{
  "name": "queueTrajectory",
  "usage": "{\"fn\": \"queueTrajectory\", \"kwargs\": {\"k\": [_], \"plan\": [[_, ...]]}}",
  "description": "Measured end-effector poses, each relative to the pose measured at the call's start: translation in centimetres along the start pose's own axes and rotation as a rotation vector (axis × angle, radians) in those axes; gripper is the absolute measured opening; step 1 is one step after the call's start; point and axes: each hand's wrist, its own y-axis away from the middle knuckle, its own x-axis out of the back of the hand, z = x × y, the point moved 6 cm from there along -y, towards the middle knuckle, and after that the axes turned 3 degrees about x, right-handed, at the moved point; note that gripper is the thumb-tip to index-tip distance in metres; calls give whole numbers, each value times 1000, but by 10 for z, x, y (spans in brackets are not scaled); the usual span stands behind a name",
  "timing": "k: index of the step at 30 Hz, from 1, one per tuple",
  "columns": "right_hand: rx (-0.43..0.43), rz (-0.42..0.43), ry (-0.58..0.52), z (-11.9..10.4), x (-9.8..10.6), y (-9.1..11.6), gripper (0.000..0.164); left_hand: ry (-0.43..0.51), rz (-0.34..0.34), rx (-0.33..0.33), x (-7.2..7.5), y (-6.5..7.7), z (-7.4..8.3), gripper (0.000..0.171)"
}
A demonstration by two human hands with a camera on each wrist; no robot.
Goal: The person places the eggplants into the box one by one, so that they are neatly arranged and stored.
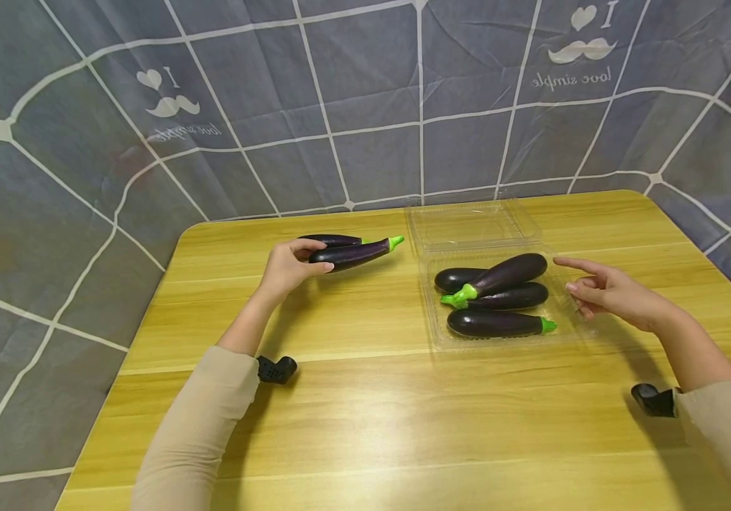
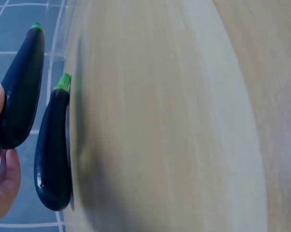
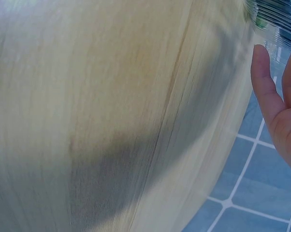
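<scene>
My left hand (image 1: 289,268) pinches an eggplant (image 1: 353,255) near its rounded end, the green stem pointing right. The left wrist view shows this held eggplant (image 2: 23,89) lifted off the table, between thumb and fingers. A second eggplant (image 1: 333,240) lies on the table just behind it. Several glossy dark eggplants (image 1: 499,323) lie in a clear plastic clamshell box (image 1: 432,341), one of them resting on top of others. At the box's right side hovers my right hand (image 1: 624,294), its index finger extended and the others loosely bent, holding nothing.
The box's clear lid (image 1: 474,226) lies folded back toward the rear edge of the wooden table (image 1: 365,426). A grey curtain (image 1: 372,163) with white lines hangs behind and around the table. Black wrist devices (image 1: 276,370) stick out by both sleeves.
</scene>
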Motion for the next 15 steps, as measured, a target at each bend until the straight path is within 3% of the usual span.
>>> {"fn": "queueTrajectory", "kwargs": {"k": [15], "plan": [[3,-11,2,1,1,-1,50,17,-10,22,-9,6,21,40]]}}
